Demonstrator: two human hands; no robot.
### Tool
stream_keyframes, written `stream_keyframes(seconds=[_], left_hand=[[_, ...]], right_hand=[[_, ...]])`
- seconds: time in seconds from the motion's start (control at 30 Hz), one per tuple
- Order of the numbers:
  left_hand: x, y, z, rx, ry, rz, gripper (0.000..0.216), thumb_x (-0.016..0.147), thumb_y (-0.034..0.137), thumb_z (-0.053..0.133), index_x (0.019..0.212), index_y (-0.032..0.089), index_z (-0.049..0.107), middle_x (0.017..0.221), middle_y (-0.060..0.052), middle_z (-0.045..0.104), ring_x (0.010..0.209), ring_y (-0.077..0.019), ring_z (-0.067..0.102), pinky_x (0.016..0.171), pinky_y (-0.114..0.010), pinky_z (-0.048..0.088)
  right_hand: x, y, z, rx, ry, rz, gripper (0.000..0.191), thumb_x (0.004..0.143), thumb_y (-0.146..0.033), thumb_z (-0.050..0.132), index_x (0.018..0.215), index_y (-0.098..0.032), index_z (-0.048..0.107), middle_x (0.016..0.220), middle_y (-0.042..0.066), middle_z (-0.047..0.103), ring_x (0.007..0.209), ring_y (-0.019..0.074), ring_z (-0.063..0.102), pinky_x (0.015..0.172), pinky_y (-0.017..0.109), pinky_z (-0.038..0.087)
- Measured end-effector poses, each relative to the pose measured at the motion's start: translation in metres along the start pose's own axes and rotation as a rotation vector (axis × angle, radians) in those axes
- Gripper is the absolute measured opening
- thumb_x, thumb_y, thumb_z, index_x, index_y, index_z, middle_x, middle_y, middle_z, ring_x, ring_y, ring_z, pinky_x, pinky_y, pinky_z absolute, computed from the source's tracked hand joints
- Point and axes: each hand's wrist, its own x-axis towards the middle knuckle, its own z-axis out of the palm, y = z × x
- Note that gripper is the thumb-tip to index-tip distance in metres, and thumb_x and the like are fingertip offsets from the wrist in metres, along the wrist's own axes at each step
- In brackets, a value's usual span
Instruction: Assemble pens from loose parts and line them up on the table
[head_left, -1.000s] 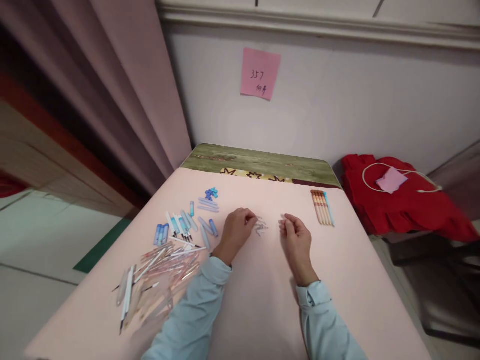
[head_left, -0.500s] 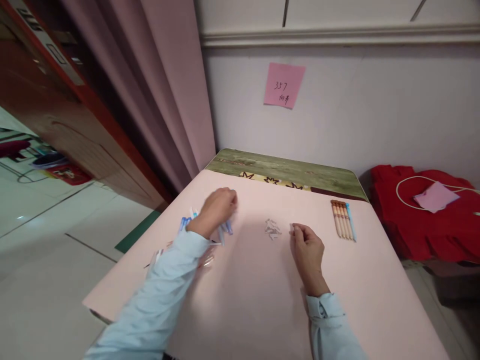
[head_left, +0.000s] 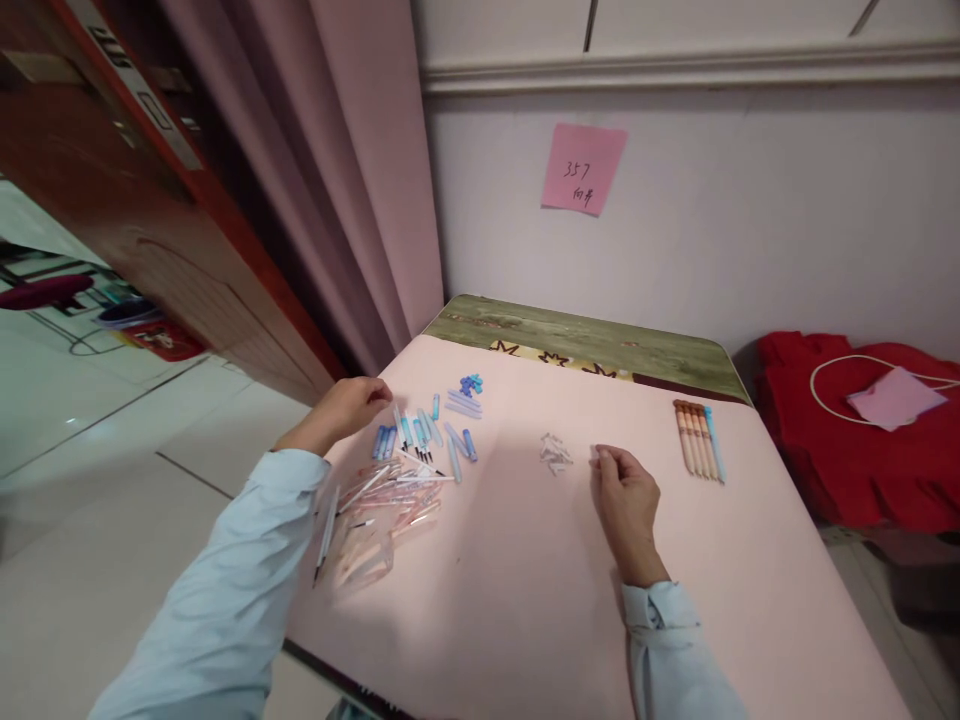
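Observation:
My left hand (head_left: 351, 410) is at the left edge of the table, fingers curled together beside a group of pale and blue pen barrels (head_left: 420, 428). Whatever its fingertips hold, if anything, I cannot make out. Below it lies a loose heap of pink clear pen parts and thin refills (head_left: 394, 505). Small blue pieces (head_left: 471, 384) are bunched behind the barrels. My right hand (head_left: 628, 495) rests near the table's middle, thumb and forefinger pinching a small whitish piece (head_left: 594, 455). Just left of it is a little pile of similar whitish pieces (head_left: 555, 453).
A row of several brown-capped pens with a blue one (head_left: 699, 440) lies at the right on the pink-covered table (head_left: 517, 600). A red cloth-covered stool (head_left: 795, 430) stands to the right. Behind are a wall with a pink note (head_left: 583, 168), a curtain (head_left: 375, 150) and a wooden door (head_left: 150, 220).
My left hand has moved left, off the blue pen parts to their outer edge, uncovering them. My right hand has stayed almost still, pinching beside the small pile.

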Motion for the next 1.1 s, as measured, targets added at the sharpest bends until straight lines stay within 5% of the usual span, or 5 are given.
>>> stream_keyframes(seconds=[0.2, 0.57, 0.97, 1.1], left_hand=[[0.021, -0.031, 0.022, -0.377, 0.051, -0.268, 0.020, 0.062, 0.038, 0.068, 0.067, 0.019, 0.066, 0.061, -0.001, 0.062, 0.062, -0.0180, 0.056, 0.060, -0.027, 0.042], [0.054, -0.023, 0.047, -0.479, -0.048, -0.149, 0.019, 0.059, 0.034, 0.070, 0.066, 0.016, 0.069, 0.070, -0.004, 0.070, 0.069, -0.0187, 0.061, 0.067, -0.027, 0.046], [0.050, -0.035, 0.047, -0.496, -0.005, -0.054, 0.034, 0.050, 0.045, 0.079, 0.066, 0.016, 0.068, 0.059, 0.000, 0.063, 0.057, -0.0145, 0.053, 0.054, -0.025, 0.039], [0.045, -0.021, 0.056, -0.500, -0.054, 0.030, 0.030, 0.055, 0.043, 0.076, 0.067, 0.017, 0.068, 0.059, 0.000, 0.063, 0.056, -0.0142, 0.053, 0.055, -0.026, 0.041]], right_hand=[[-0.001, 0.000, 0.000, -0.017, -0.015, 0.005, 0.036, 0.083, -0.048, 0.060, 0.094, -0.018, 0.076, 0.081, 0.008, 0.077, 0.082, 0.0258, 0.070, 0.078, 0.035, 0.049], [0.001, 0.003, 0.001, -0.025, -0.031, -0.008, 0.037, 0.083, -0.049, 0.059, 0.094, -0.017, 0.076, 0.080, 0.007, 0.076, 0.081, 0.0256, 0.069, 0.078, 0.034, 0.049], [0.000, 0.000, 0.000, -0.032, -0.025, -0.021, 0.037, 0.082, -0.048, 0.060, 0.092, -0.017, 0.076, 0.080, 0.008, 0.077, 0.081, 0.0257, 0.069, 0.076, 0.033, 0.048], [0.002, 0.004, 0.001, -0.051, -0.025, -0.040, 0.036, 0.082, -0.048, 0.060, 0.091, -0.018, 0.077, 0.082, 0.008, 0.077, 0.080, 0.0258, 0.068, 0.076, 0.034, 0.048]])
